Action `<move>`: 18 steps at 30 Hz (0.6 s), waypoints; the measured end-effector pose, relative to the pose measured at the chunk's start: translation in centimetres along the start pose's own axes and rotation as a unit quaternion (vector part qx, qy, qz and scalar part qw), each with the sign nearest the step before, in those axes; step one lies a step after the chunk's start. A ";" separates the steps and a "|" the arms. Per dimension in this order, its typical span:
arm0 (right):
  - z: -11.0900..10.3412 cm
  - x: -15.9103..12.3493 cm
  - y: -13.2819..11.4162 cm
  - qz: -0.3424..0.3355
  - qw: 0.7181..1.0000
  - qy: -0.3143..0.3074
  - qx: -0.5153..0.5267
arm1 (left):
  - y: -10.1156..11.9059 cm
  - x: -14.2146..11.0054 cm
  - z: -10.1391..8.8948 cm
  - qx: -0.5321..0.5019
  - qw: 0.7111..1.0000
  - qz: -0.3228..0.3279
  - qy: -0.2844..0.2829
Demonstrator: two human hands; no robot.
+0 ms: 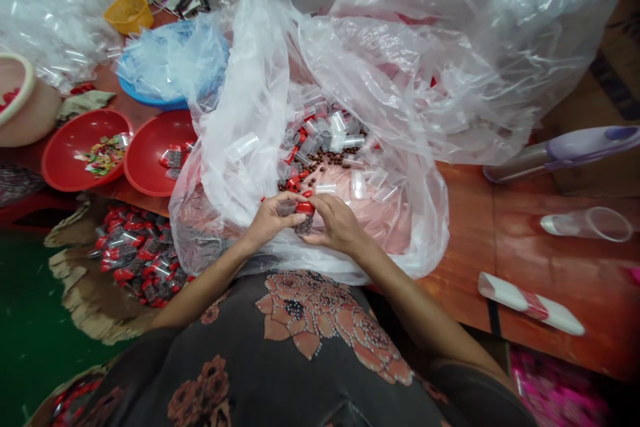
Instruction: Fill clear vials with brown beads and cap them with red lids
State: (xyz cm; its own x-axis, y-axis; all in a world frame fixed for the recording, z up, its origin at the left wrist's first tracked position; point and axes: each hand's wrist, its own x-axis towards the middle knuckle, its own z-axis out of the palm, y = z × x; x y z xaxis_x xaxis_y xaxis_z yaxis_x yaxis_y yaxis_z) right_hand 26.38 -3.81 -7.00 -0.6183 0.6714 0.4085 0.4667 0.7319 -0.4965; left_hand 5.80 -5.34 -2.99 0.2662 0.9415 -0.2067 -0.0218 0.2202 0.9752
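Observation:
Close in front of me, both hands meet on a small clear container with a red top (305, 209), with dark pieces showing inside it. My left hand (273, 219) has its thumb and fingers closed around the container's left side. From the right, my right hand (334, 221) grips the same container with bent fingers. Beneath lies a large clear plastic bag (430, 213), spread open. Within it are several clear plastic tubes (358, 183), red parts (296, 181) and small brown balls (323, 163).
Left stand two red bowls (55, 160), one holding colourful small pieces, and a blue basin (143, 101) of plastic film. A carton (80, 303) of red-topped containers sits below. On the right, a purple-capped bottle (565, 152), a clear cup (595, 224) and a white packet (533, 305) lie on the table.

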 end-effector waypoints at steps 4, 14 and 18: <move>-0.6 0.2 -0.6 0.020 0.998 0.029 0.050 | 0.4 0.2 0.1 -0.015 1.000 0.003 0.004; -2.2 0.3 -1.1 0.107 0.989 0.003 0.107 | 2.2 0.1 -1.3 -0.043 0.999 -0.030 0.009; -2.2 -0.5 0.8 0.210 0.968 0.037 0.130 | 5.0 0.2 -6.7 -0.026 0.978 0.087 0.186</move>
State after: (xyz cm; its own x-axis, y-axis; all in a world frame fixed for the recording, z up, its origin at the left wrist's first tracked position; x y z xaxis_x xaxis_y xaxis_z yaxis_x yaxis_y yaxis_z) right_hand 28.39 -3.30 -5.89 -0.3580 0.9166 0.1780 0.4868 0.3459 -0.8021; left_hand -0.72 -2.37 1.34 -0.1140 0.9916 -0.0608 -0.0875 0.0510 0.9949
